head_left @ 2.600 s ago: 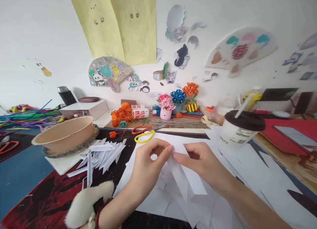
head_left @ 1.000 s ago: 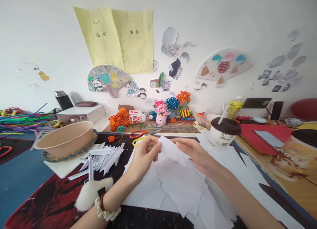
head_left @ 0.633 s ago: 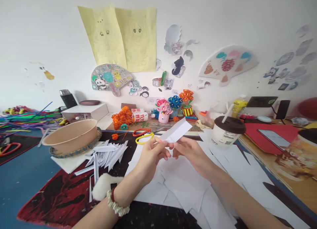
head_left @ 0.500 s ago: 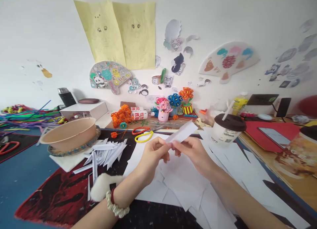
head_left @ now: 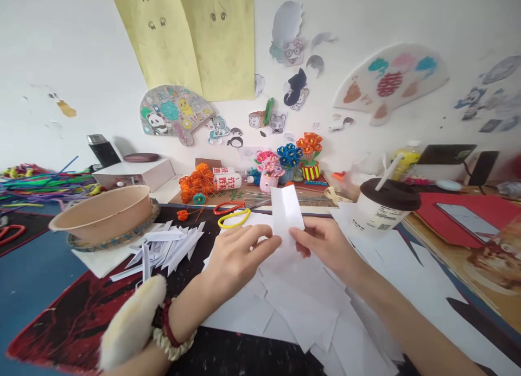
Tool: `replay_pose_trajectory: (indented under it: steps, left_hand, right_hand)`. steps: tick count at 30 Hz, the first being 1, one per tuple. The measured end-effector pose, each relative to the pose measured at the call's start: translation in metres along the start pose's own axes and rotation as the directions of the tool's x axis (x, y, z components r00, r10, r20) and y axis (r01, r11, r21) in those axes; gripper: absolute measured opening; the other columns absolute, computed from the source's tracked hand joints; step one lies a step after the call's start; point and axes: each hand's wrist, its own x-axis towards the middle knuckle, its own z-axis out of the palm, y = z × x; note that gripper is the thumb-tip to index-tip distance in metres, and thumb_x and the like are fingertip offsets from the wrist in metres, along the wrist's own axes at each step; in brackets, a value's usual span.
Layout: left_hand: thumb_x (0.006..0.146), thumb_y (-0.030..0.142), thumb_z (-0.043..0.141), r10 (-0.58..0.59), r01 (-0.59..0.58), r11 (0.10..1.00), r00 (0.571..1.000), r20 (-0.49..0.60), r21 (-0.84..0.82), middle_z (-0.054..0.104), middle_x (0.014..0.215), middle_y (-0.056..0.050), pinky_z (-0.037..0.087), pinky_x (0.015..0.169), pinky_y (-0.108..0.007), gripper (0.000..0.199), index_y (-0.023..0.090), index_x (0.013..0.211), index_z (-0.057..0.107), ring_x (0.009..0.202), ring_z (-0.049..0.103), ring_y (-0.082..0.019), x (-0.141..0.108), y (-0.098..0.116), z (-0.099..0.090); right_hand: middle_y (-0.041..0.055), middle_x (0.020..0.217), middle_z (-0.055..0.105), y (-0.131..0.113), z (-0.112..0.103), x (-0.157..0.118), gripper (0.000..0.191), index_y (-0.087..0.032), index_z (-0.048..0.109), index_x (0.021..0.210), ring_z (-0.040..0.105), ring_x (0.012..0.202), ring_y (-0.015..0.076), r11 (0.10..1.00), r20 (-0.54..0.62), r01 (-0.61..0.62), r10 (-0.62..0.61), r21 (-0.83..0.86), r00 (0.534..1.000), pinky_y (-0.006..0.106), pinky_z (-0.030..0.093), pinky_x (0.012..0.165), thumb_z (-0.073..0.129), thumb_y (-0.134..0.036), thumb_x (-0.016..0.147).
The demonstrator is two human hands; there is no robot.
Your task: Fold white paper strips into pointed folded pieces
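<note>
Over loose white paper sheets (head_left: 303, 300), the right hand (head_left: 331, 240) pinches a creased white paper strip (head_left: 287, 205) between thumb and fingers. The left hand (head_left: 238, 251) is half-curled, thumb at the strip's left edge; I can't tell whether it grips. Beyond, a white cup with a brown lid (head_left: 376, 216) bears print too small to read. Farther back, a white label (head_left: 228, 180) shows red Chinese characters; on the wall, a white fan-shaped board (head_left: 427, 84) carries a red 囍.
</note>
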Motion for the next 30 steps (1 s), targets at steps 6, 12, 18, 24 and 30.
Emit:
replay_pose_trajectory:
  steps: [6,12,18,24,30]
  left_hand:
    - [0.095,0.011,0.043,0.051,-0.051,0.999,0.998,0.026,0.007,0.067,0.093,-0.003,0.040,0.066,-0.027,0.026,0.024,0.102,0.065,0.073,0.058,-0.013,-0.003,-0.002,-0.002]
    - [0.094,0.016,0.050,-0.080,0.078,0.982,0.997,-0.003,-0.171,0.064,0.087,-0.003,0.039,0.066,-0.029,0.019,0.023,0.088,0.067,0.072,0.052,-0.015,0.008,0.003,-0.001]
    - [0.082,0.021,0.069,-0.499,0.451,0.793,0.867,-0.012,-0.409,0.060,0.100,-0.005,0.045,0.075,-0.033,0.041,0.025,0.118,0.051,0.088,0.054,-0.020,0.012,0.017,0.003]
    - [0.082,0.029,0.064,-0.659,0.731,0.398,0.648,0.381,-0.554,0.062,0.084,-0.002,0.041,0.059,-0.026,0.014,0.018,0.090,0.061,0.068,0.050,-0.014,0.017,0.021,0.003]
    - [0.080,0.033,0.065,-0.691,0.745,0.235,0.579,0.432,-0.624,0.057,0.066,0.001,0.036,0.055,-0.024,0.021,0.017,0.068,0.059,0.060,0.045,-0.012,0.021,0.022,-0.002]
  right_hand:
    - [-0.0017,0.052,0.052,0.001,0.000,0.000,0.043,-0.019,0.052,0.057,0.050,0.052,0.0129,0.986,0.036,0.055,-0.050,-0.160,0.998,0.027,0.039,0.052,0.057,-0.050,0.087]
    - [-0.0015,0.049,0.050,0.004,0.001,0.001,0.049,-0.019,0.047,0.051,0.047,0.051,0.0128,0.985,0.040,0.070,-0.064,-0.161,0.997,0.028,0.036,0.052,0.060,-0.054,0.083]
    - [0.0002,0.054,0.052,0.003,0.005,-0.001,0.045,-0.019,0.053,0.056,0.050,0.053,0.0138,0.991,0.016,0.061,-0.059,-0.119,0.998,0.028,0.039,0.052,0.057,-0.052,0.086]
    - [-0.0006,0.055,0.051,0.002,0.009,-0.002,0.043,-0.018,0.054,0.059,0.051,0.052,0.0131,0.995,0.015,0.047,-0.046,-0.084,0.999,0.027,0.042,0.051,0.058,-0.052,0.086]
    - [0.0004,0.063,0.055,0.000,0.013,-0.006,0.037,-0.018,0.061,0.070,0.053,0.053,0.0128,1.000,0.058,0.010,-0.010,0.002,0.998,0.027,0.045,0.051,0.059,-0.052,0.086]
